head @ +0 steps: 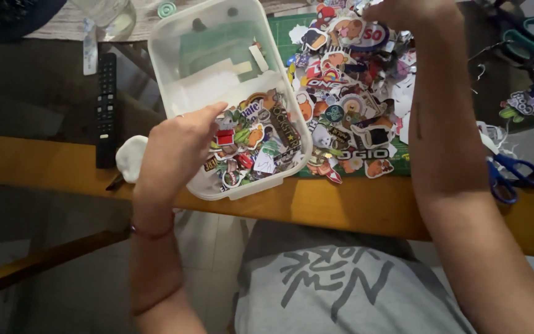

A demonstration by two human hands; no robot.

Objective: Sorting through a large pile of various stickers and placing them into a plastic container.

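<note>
The fingers (208, 117) of the left hand (177, 148) are bent and pressed together, with the tips just over the cut-out stickers (258, 145) that lie in the near end of a clear plastic box (174, 68). I cannot tell if they pinch one sticker or only touch the heap. Beyond these fingers the far end of the box holds some pale paper pieces. To their right, outside the box, a big pile of loose stickers (347, 105) covers a green mat (292, 28) on the counter (353, 207). The right hand (409, 12) is at the far edge of this pile, at the top border of the view; its fingers are curled, and what they hold I cannot tell. To the right of that arm lie blue scissors (511, 176) and teal scissors (526, 37). To the left of the left hand is a black remote control (106, 108).
</note>
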